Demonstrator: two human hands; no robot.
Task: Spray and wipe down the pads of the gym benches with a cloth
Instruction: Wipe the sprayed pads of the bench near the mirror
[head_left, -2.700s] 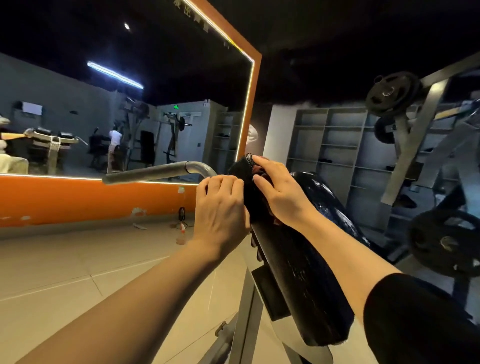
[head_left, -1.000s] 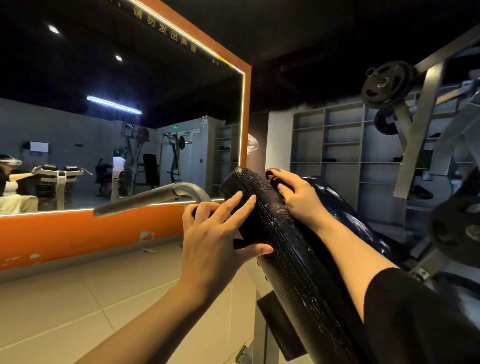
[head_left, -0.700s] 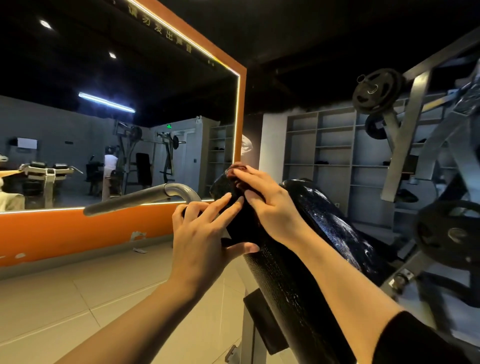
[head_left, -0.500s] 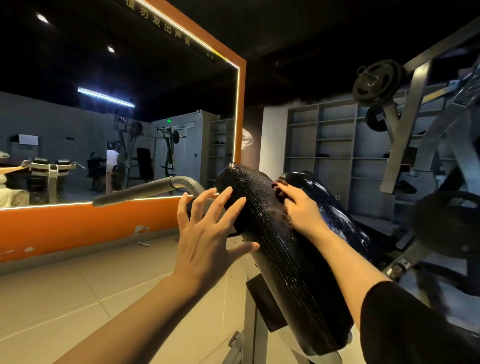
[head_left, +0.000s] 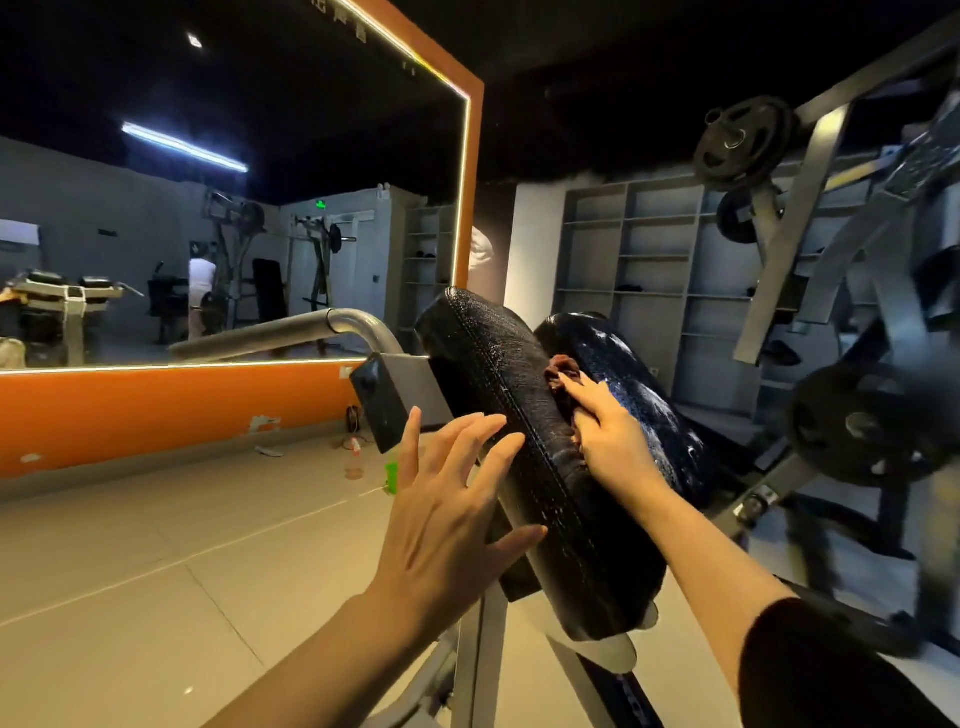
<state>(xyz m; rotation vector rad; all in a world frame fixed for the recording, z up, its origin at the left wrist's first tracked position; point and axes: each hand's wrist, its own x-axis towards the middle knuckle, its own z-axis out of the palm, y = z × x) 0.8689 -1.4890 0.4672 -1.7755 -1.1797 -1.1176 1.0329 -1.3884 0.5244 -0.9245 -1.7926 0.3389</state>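
I have the black bench pad (head_left: 540, 467) dead centre, tilted, its top end toward 12 o'clock and its lower end down at 5 o'clock, the surface glistening wet. My right hand (head_left: 608, 431) lies at about 1 o'clock of centre, pressing a dark reddish cloth (head_left: 562, 370) flat against the pad's right face; the cloth bunches out above the fingertips, and the fingers look fairly straight over it rather than curled around it. My left hand (head_left: 447, 514) is at 7 o'clock of the pad, fingers spread wide and holding nothing, its fingertips right at the pad's stitched left edge; I cannot tell whether they touch it. A second shiny black pad (head_left: 639, 395) sits just behind the first at 2 o'clock. A grey metal bar (head_left: 291, 332) curves in at 10 o'clock, with the orange-framed mirror (head_left: 472, 171) behind it. Weight plates (head_left: 862, 426) hang on a machine at 3 o'clock
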